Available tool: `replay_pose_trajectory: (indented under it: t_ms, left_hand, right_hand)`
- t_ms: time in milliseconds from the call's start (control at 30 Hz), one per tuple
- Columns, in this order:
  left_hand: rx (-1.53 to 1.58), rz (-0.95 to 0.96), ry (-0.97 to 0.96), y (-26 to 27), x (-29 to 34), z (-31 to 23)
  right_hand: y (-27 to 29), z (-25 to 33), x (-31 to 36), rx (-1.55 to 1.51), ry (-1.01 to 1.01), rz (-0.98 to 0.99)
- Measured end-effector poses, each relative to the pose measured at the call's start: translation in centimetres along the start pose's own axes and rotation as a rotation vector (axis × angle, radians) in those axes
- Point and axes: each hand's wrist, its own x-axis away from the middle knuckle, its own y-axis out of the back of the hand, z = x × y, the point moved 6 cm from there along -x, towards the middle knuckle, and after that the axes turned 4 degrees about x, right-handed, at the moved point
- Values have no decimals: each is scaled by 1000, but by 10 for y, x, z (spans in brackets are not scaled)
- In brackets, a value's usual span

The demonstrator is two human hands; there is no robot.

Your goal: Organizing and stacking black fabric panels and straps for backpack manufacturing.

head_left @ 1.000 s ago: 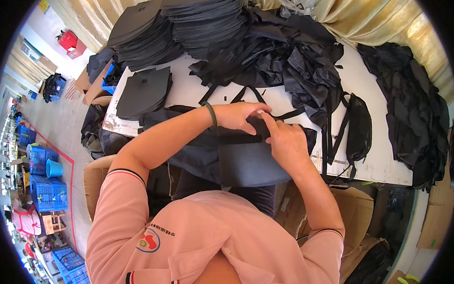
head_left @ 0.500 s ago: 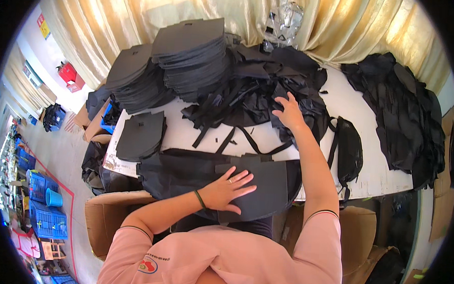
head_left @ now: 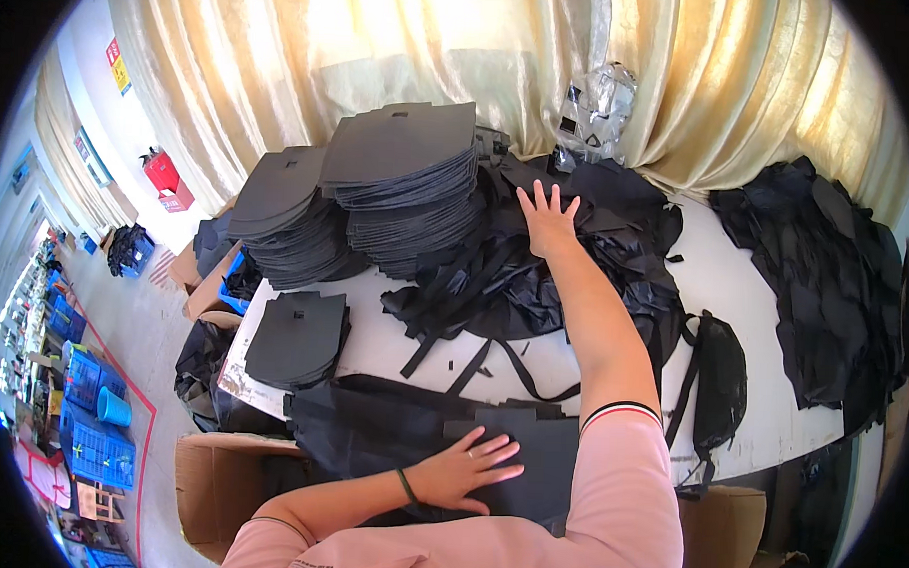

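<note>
Apparently light and stiff, best held by its edges, the panel (head_left: 546, 459) lies at the near side of the table (head_left: 372, 349) beneath the flattened left hand (head_left: 460, 472), the right hand (head_left: 550, 227) splayed, empty, over cloth (head_left: 624, 252).

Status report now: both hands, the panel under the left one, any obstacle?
Left hand open, flat on panel. Right hand open over fabric pile, contact unclear. Tall stack left of pile; nothing visibly blocking.
</note>
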Motion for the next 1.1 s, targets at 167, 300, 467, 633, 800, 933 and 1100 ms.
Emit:
replay_pose_trajectory:
  t_ms: [167, 300, 467, 633, 800, 933, 1100]
  left_hand:
    - [48, 76, 49, 0, 2, 6]
    - [-68, 64, -17, -10, -1, 9]
    - [-39, 25, -6, -2, -2, 12]
    - [95, 41, 16, 2, -1, 10]
    - [65, 5, 37, 4, 4, 6]
    - [3, -11, 0, 1, 2, 1]
    - [-39, -19, 7, 4, 4, 1]
  right_hand:
    - [-11, 6, -33, -55, 5, 215]
    - [-62, -6, -54, 61, 141, 156]
    - [-34, -4, -34, 58, 195, -14]
    - [64, -19, 35, 75, 161, -259]
    - [97, 16, 124, 171, 124, -349]
    - [-52, 48, 161, 64, 209, 69]
    - [-33, 69, 160, -241, 259, 368]
